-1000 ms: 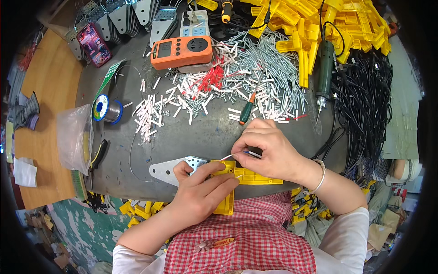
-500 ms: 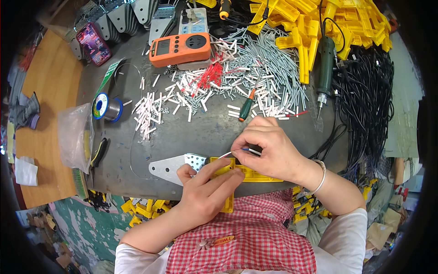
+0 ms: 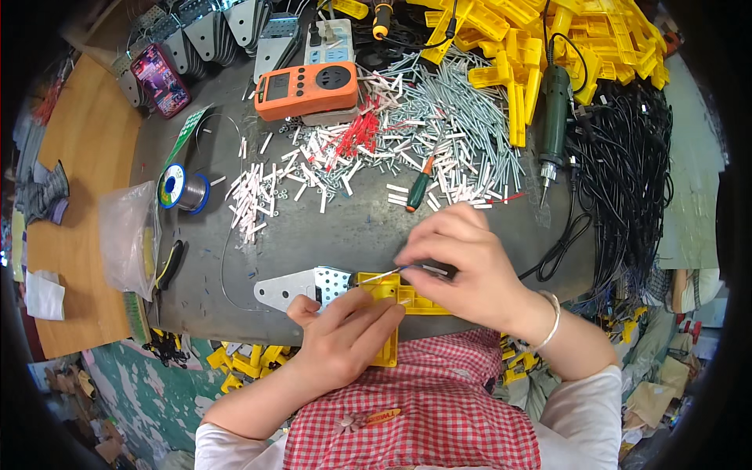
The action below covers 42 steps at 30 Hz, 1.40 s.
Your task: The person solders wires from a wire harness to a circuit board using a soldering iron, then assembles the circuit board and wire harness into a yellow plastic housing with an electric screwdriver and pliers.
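Fingertips [image 3: 401, 258] of the right hand [image 3: 464, 268] are drawn together, thumb and forefinger pinching a thin pale wire [image 3: 379, 277] with a blue stretch at the grip. From there the wire slants toward eight o'clock, over a yellow plastic housing [image 3: 381, 291]. That housing lies at the near edge of the grey bench [image 3: 337, 235], one arm of it running toward three o'clock and another toward six. Across it rests the left hand [image 3: 342, 335], its fingers bent and close together, its thumb standing apart toward ten o'clock; whether they pinch anything underneath, I cannot tell.

Taking the housing as the centre of the dial, a metal bracket [image 3: 283, 290] with a perforated end sits just beside it at nine o'clock, and a red checked apron [image 3: 439, 399] hangs at six. Near ten o'clock are scattered white sleeves [image 3: 249, 205] and, farther out, a spool of solder [image 3: 188, 191]. An orange meter [image 3: 305, 90] lies at about eleven. Toward one o'clock come a green-handled screwdriver [image 3: 418, 191], a pile of long screws [image 3: 478, 117] and a heap of yellow parts [image 3: 580, 39]; black cables [image 3: 627, 176] spread at two.
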### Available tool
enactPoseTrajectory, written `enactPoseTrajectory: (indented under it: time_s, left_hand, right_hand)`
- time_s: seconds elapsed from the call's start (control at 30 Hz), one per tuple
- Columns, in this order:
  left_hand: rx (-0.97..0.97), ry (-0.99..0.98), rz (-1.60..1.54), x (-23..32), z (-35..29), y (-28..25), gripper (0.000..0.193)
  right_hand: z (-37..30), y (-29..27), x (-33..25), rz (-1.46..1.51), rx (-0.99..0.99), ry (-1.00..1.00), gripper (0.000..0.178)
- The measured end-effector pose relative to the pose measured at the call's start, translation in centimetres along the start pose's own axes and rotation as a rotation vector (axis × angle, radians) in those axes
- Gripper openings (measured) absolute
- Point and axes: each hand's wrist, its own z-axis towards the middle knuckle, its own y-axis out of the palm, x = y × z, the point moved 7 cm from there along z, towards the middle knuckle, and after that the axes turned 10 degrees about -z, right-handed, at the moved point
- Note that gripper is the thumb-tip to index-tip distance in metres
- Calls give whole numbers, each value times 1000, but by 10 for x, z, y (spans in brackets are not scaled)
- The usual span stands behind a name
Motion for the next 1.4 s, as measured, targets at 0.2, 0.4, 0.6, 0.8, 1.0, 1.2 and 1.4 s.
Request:
enactPoseTrajectory:
  time_s: [0.2,0.4,0.6,0.8,1.0,1.2,1.4]
  left_hand:
    - [67,-186,-356,-22,0,-3,33]
    - [91,-206,-339,-24,8,-9,27]
    - [110,-186,-313,-19,11,-9,19]
    - [103,-260,-427,-27,12,-8,12]
    - [62,-352,-476,-32,15,-8,12]
    - [94,-366,-476,-34,14,-9,13]
    - [102,-266,-341,-26,16,-7,20]
  right_hand:
    - [-35,-11,-5,241,10,-76,19]
    - [-37,4,-25,-41,40,-253,28]
    - [-34,4,-17,92,11,-160,18]
    - [-31,6,-16,98,-13,-35,13]
    - [-29,3,-21,67,75,-109,17]
    - [-29,2,-22,62,85,-101,17]
    - [-32,1,-22,96,76,-107,19]
